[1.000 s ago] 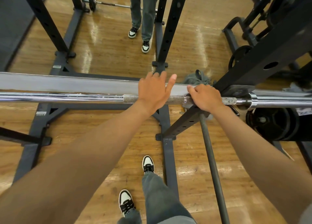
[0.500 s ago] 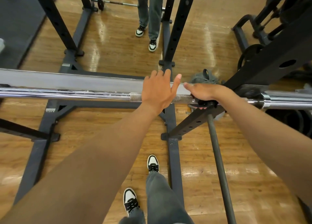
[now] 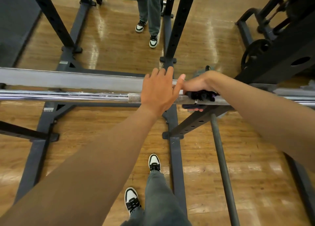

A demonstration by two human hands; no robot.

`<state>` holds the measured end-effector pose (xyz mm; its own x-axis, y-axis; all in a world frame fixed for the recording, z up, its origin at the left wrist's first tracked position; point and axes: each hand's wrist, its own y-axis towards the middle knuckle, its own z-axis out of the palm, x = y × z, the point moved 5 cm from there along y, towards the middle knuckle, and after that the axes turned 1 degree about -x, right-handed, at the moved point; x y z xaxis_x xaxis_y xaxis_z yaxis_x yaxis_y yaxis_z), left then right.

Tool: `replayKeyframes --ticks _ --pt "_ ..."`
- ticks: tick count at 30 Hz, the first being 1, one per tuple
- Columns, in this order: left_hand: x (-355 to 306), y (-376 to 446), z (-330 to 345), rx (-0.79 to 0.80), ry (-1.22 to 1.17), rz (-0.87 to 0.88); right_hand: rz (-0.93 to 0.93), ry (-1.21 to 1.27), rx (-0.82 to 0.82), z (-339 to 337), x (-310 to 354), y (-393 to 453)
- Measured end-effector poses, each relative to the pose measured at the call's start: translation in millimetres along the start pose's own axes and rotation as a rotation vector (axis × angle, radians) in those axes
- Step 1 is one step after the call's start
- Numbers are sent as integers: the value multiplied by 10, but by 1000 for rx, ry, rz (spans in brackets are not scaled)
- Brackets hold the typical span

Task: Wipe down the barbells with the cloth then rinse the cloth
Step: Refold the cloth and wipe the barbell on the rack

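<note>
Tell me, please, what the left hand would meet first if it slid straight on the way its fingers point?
The left hand rests flat on the barbell, fingers pointing away from the person. Going on, it would probably meet the black rack upright just beyond the fingertips, though depth is unclear.

Chrome-silver barbell (image 3: 68,96), dark purple-black cloth (image 3: 201,95), black-and-white sneakers (image 3: 154,162), amber wood-grain floor (image 3: 110,38).

A single wide-angle view looks from the person's head, forward and steeply down, close above the barbell (image 3: 68,96), which runs straight across the frame just above its middle. Both forearms reach in from the lower corners toward the barbell. Beyond the barbell lies the wooden floor (image 3: 119,43); below it, nearest the camera, stand the person's own shoes (image 3: 154,162).
</note>
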<state>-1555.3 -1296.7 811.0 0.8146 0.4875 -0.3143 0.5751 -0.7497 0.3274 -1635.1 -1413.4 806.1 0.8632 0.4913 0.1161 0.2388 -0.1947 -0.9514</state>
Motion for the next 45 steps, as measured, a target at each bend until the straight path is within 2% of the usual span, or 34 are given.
replayKeyframes --ticks 4,6,8,10,12,15,18,21,23,26,29,31,34,36,38,42,43,45 --pt "-1 -4 -15 1 -9 0 -63 61 140 68 20 107" --pt "0 -1 -12 2 -16 -4 9 93 131 -24 -180 86" --pt "-11 -7 -6 7 -16 -2 131 18 119 -104 -370 45" --pt "-15 -10 3 17 -17 1 192 -52 182 -101 -374 49" --pt "-14 -20 2 18 -14 2 137 -38 275 -10 -209 96" --pt "-32 -25 -14 6 -29 10 19 99 317 61 -59 179" --pt "-11 -6 -20 3 -14 4 26 114 271 -1 -174 193" --pt "-22 -18 -6 10 -11 1 170 -57 211 -131 -361 121" --pt "-28 -23 2 14 -8 9 250 -125 228 -154 -422 96" --pt "-7 -27 2 -7 12 10 175 -36 303 -42 -270 104" --pt "-16 -28 1 -20 10 20 49 82 239 16 -128 119" --pt "-8 -21 -3 -15 5 19 26 144 198 -43 -265 113" --pt "-3 -22 -13 -13 12 12 184 30 74 -191 -648 43" --pt "-13 -35 -1 -13 23 19 237 -106 49 -210 -693 14" --pt "-12 -21 -9 -32 38 25 146 -110 23 -136 -458 23" --pt "-17 -23 -21 -48 4 22 -208 55 -152 60 79 89" --pt "-20 -21 -20 -58 -3 21 -251 66 -195 58 73 82" --pt "6 -25 -24 -86 -6 5 -219 68 -279 0 -105 23"
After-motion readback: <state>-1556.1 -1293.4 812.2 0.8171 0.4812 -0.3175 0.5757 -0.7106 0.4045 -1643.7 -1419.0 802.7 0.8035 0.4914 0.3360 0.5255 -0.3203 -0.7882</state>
